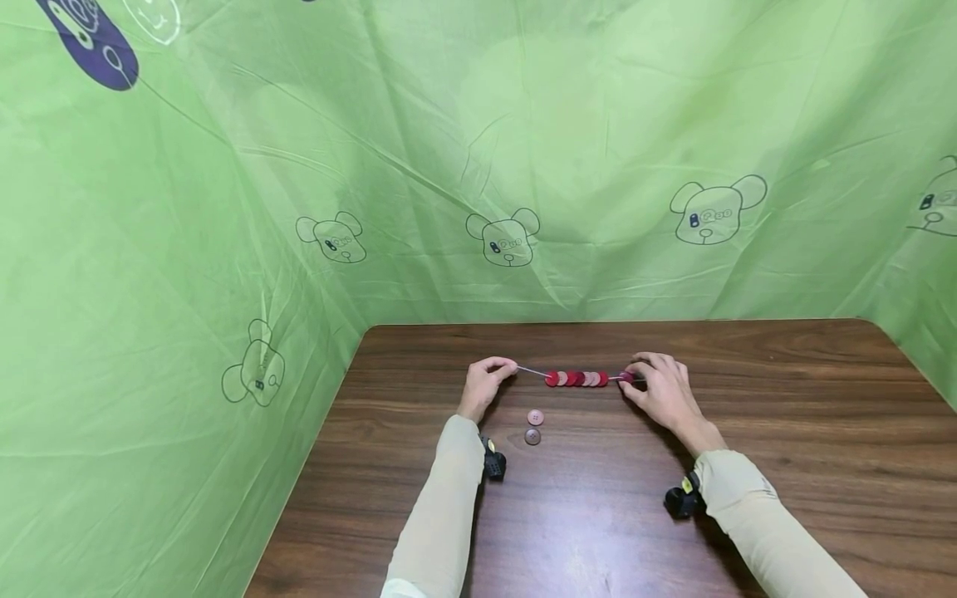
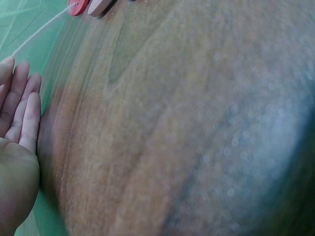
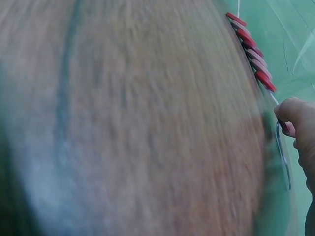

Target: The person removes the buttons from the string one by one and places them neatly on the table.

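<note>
At the back of the table, my left hand (image 1: pixel 484 389) pinches the end of a thin pale string (image 1: pixel 532 371) between thumb and fingertips. Several red and pink buttons (image 1: pixel 576 379) are threaded on the string, lying overlapped in a row between the hands. My right hand (image 1: pixel 667 397) pinches a dark purplish-red button (image 1: pixel 625 377) on the string, right of the row. In the right wrist view a loose tail of string (image 3: pixel 282 147) hangs past the thumb. Part of the held button is hidden by the fingers. The left wrist view shows a red button (image 2: pixel 78 7) near the taut string.
A pink button (image 1: pixel 535 418) and a brownish button (image 1: pixel 532 436) lie on the wooden table (image 1: pixel 583 507) in front of the row. A green cloth (image 1: pixel 598 166) with printed bear heads hangs behind the table and along its left side.
</note>
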Available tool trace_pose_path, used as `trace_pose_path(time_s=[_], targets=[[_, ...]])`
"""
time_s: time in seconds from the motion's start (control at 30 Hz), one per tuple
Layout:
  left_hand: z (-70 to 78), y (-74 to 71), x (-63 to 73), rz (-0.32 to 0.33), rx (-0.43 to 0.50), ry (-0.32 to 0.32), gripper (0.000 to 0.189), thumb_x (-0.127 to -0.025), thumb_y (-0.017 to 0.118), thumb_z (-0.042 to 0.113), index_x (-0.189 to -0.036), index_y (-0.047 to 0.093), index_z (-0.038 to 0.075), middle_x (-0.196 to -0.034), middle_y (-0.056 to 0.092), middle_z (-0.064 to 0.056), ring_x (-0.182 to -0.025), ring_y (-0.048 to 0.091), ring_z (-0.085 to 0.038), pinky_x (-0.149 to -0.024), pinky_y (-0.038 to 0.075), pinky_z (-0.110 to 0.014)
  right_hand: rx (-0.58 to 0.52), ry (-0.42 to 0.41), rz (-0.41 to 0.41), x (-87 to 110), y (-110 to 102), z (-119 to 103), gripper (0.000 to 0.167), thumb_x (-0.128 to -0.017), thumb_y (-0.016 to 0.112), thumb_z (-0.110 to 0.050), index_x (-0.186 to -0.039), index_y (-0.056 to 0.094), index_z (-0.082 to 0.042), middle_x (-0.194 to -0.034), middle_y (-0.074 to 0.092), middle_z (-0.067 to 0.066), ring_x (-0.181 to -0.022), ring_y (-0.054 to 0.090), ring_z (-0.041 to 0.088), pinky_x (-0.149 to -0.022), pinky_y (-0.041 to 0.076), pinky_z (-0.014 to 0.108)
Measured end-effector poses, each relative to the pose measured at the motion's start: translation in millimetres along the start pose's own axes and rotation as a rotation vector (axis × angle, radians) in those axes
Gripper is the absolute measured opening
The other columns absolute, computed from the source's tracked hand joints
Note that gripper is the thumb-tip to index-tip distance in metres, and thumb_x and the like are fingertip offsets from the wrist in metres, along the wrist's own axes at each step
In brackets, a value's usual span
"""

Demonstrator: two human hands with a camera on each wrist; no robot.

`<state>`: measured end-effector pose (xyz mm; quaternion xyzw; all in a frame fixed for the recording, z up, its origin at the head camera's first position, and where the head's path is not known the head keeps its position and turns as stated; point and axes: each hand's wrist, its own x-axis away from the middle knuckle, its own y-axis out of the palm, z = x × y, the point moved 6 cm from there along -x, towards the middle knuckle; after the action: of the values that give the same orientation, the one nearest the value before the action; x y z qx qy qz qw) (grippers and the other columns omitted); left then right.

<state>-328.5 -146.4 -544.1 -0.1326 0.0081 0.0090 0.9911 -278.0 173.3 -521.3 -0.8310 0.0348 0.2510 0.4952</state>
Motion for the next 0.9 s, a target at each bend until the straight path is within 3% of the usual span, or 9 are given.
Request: trace_pose_path(time_s=[0.9], targets=[[-1.0, 0.7, 0.6, 0.002, 0.009, 0.000, 0.008, -0.085, 0.073, 0.022, -0.089, 0.076, 0.015, -0.087, 0.073, -0.003, -0.083, 0.062, -0.012, -0.079, 0.047, -0.027, 0.002, 0.035, 0.047, 7.1, -15, 16, 0.021, -0.079, 0.074, -0.023, -0.090, 0.070, -0.007, -0.116, 0.060, 0.018, -0.112, 0.048, 0.038, -0.087, 0.030, 0.055]])
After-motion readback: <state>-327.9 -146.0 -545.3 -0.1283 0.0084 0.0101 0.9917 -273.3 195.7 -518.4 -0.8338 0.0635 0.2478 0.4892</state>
